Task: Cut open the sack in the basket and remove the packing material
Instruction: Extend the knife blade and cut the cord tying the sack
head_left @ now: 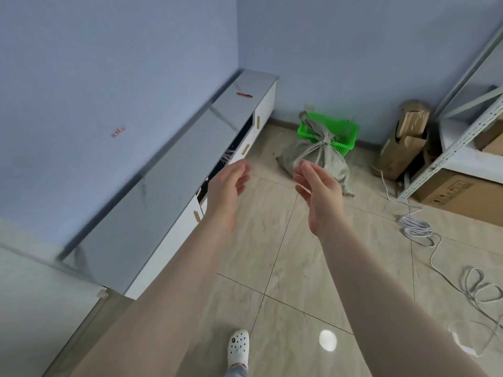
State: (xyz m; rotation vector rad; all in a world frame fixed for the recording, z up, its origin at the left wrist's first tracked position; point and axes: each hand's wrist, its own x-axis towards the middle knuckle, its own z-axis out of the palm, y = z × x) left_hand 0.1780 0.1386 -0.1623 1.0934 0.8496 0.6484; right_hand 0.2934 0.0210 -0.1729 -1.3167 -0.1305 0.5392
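Observation:
A grey woven sack (313, 155), tied shut near its top, slumps out of a green plastic basket (343, 134) that lies on the floor by the far wall. My left hand (230, 179) and my right hand (317, 183) are both stretched forward in the air, fingers relaxed and empty, palms facing each other. Both hands are well short of the sack. A red-handled tool (244, 94), perhaps a cutter, lies on top of the low cabinet (163, 186) at its far end.
The low white cabinet with a grey top runs along the left wall, one door ajar. Cardboard boxes (405, 140) and a metal shelf rack (462, 137) stand at the right. White cables (419, 229) lie coiled on the tiled floor. My white shoe (238, 346) shows below.

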